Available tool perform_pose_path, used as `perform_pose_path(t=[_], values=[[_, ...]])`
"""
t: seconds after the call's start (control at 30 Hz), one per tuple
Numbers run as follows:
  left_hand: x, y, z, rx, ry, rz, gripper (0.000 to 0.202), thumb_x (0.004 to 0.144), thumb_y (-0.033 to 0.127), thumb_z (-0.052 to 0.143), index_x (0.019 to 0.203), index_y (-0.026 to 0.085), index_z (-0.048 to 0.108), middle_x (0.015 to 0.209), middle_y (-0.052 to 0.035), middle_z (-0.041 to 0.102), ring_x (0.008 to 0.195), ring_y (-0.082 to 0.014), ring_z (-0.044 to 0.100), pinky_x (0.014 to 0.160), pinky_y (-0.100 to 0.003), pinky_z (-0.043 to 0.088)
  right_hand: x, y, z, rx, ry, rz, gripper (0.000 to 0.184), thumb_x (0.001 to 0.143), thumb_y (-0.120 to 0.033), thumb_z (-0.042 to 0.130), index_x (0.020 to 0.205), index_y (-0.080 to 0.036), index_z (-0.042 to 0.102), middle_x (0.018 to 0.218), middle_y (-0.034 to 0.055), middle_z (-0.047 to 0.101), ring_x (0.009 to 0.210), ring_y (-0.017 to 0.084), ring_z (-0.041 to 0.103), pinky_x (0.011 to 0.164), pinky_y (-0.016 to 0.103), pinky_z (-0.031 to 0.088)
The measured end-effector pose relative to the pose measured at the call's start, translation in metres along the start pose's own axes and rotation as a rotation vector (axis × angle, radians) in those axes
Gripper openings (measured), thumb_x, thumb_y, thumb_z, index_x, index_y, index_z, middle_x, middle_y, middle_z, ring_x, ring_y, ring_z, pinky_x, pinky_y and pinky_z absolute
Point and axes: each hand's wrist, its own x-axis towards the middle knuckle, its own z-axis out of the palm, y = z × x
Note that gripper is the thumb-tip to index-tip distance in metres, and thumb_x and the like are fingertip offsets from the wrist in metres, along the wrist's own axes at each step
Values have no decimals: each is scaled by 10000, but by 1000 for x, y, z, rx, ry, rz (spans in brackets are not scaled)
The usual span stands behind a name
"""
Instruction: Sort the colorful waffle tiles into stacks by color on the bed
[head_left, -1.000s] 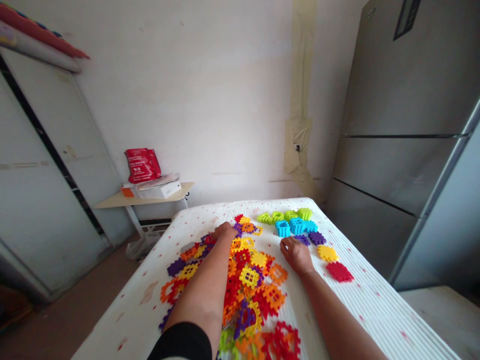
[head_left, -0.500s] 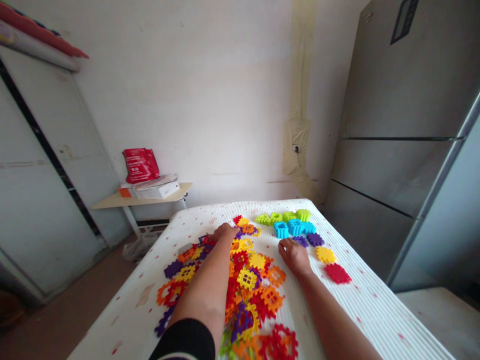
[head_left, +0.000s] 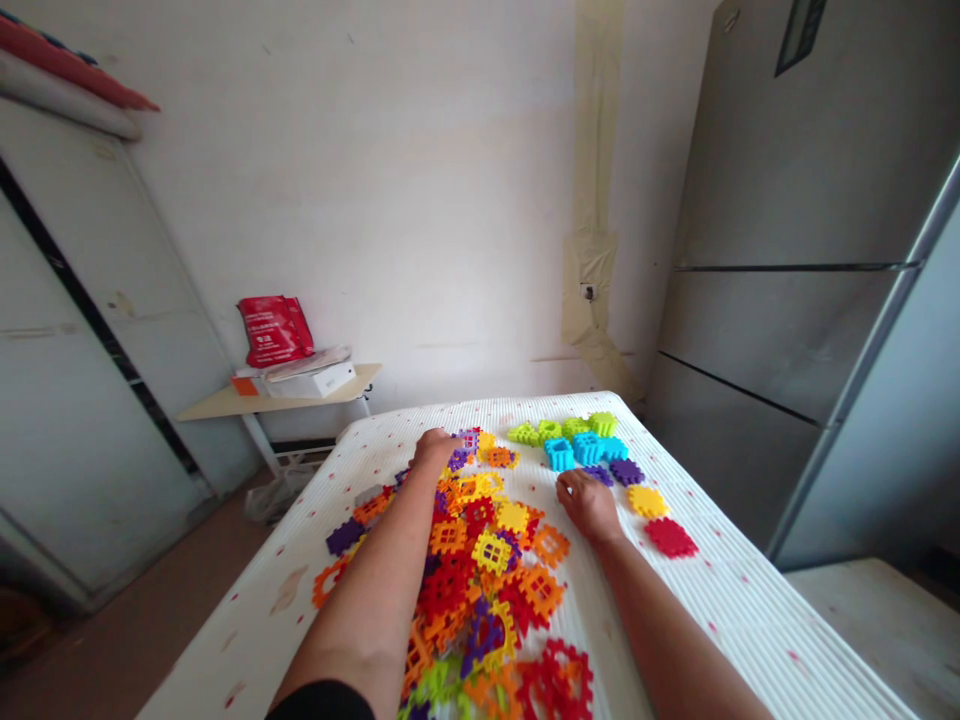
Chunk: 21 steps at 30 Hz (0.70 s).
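Observation:
A pile of coloured plastic interlocking tiles (head_left: pixel 484 580), red, orange, yellow and purple, covers the middle of a white ribbed mattress (head_left: pixel 720 610). My left hand (head_left: pixel 436 447) reaches to the pile's far end, fingers closed on a purple tile (head_left: pixel 468 441) lifted off the heap. My right hand (head_left: pixel 587 503) rests knuckles-up on the mattress right of the pile, fingers curled; what they hold, if anything, is hidden. Beyond it lie sorted groups: green pieces (head_left: pixel 564 430), blue pieces (head_left: pixel 585 450), purple tiles (head_left: pixel 616 472), a yellow tile (head_left: pixel 646 500) and a red tile (head_left: pixel 670 537).
A tall grey refrigerator (head_left: pixel 810 270) stands right of the mattress. A small wooden side table (head_left: pixel 285 400) with a red bag (head_left: pixel 274 330) and a white box stands at the back left by the wall. A pale wardrobe door fills the left side.
My left hand has moved further away along the pile and now has a purple tile raised in its fingers. My right hand has barely moved.

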Motion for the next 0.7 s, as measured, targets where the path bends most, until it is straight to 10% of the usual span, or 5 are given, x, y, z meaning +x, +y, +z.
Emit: perform_pose_path(t=[0.4, 0.7], values=[[-71, -42, -75, -76, -638, 142, 369, 410, 347, 764, 726, 181, 674, 650, -2, 670, 634, -183, 608, 606, -272, 451, 0, -6, 3, -40, -22, -30, 269, 897, -225, 414, 776, -173, 648, 784, 50, 653, 731, 136, 593, 633, 232, 325], [-18, 4, -2, 33, -357, 325, 303, 774, 333, 615, 982, 113, 627, 957, -78, 655, 893, -193, 606, 797, -325, 473, 0, -4, 3, -12, 1, -36, 262, 891, -223, 415, 771, -175, 643, 779, 51, 651, 724, 132, 586, 623, 229, 322]])
